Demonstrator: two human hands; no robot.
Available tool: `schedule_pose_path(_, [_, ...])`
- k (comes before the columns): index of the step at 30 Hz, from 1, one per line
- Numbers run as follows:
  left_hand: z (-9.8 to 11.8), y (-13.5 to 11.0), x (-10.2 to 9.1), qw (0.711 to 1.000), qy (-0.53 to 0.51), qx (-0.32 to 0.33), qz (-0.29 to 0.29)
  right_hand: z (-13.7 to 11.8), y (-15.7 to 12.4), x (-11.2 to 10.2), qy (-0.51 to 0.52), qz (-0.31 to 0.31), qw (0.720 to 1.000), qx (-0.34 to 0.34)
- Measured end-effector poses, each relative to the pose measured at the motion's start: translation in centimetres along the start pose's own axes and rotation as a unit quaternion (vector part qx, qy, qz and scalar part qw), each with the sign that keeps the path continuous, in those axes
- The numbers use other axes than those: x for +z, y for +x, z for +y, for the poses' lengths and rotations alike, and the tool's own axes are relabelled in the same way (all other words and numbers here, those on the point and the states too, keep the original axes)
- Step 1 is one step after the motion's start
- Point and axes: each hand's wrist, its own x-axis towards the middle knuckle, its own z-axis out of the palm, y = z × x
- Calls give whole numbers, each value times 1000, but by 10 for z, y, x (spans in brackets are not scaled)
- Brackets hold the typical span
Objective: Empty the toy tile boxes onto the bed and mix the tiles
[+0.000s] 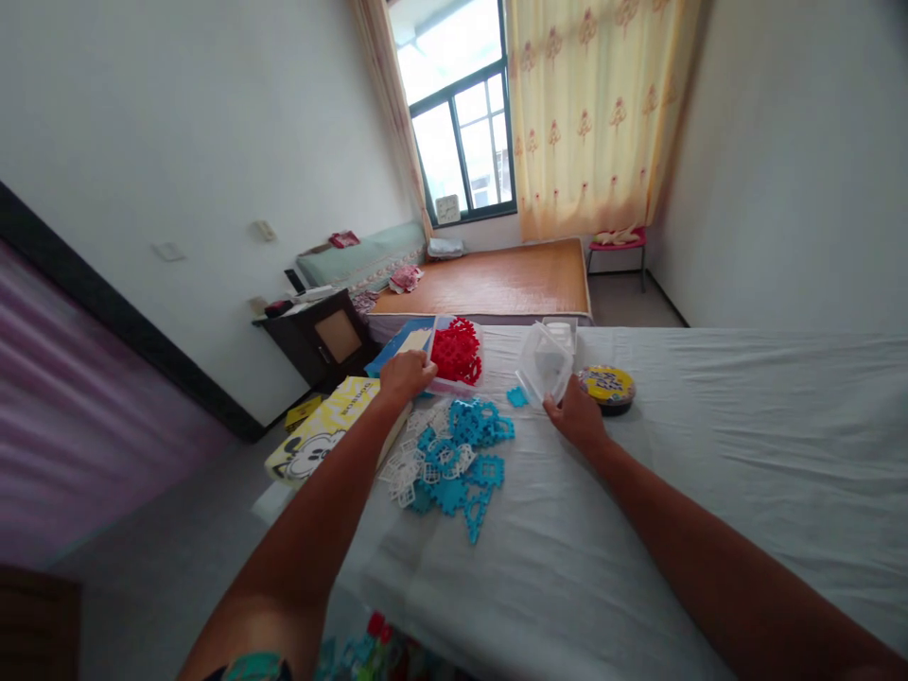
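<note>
My left hand (407, 373) is closed on the near left edge of a clear plastic box (454, 388) with red plastic building pieces (456, 350) in it. My right hand (577, 416) grips the near edge of a clear plastic container (540, 361), tilted up and with nothing visible in it. Between and in front of the hands lies a loose pile of blue plastic pieces (448, 494) mixed with white plastic pieces (406, 465). A single blue piece (517, 396) lies apart, close to the container.
A round yellow-lidded tin (607, 386) stands right beside my right hand. Under my left forearm is a yellow cartoon box (323, 430); a blue box (401, 345) lies behind. White cloth covers the table (709, 530). More coloured pieces (375, 653) sit below its front edge.
</note>
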Motion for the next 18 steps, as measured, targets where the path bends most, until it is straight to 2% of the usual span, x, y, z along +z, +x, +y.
schedule_pose_path(3, [-17,-32,-27,998,66,11,16,0,0,0,-5,-7,1000,-8])
schedule_pose_path(6, [-23,-61,-41,992,121,31,-2,0,0,1,-15,-8,1000,-8])
schedule_pose_path(11, [-15,-88,-37,979,173,107,-16,-2,-2,-2,-9,-7,1000,-23])
schedule_pose_path(18, [-2,-102,-32,970,171,170,-16,-5,-3,-8,37,4,999,-31])
